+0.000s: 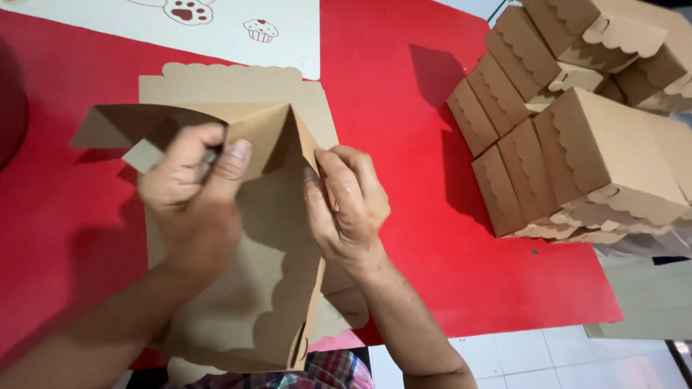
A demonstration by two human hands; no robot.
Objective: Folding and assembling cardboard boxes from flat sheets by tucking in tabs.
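Fold in progress near the bench's near edge: left hand point(189, 189) pinches a raised wall of the flat brown box blank point(274, 238), right hand point(346, 202) presses the adjoining corner; advisable to crease along the score, keeping scalloped edges aligned.

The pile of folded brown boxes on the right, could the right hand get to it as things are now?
Probably yes. Only bare red table lies between the right hand and the pile of boxes. But that hand is pinching the unfolded box blank, so it would have to let go.
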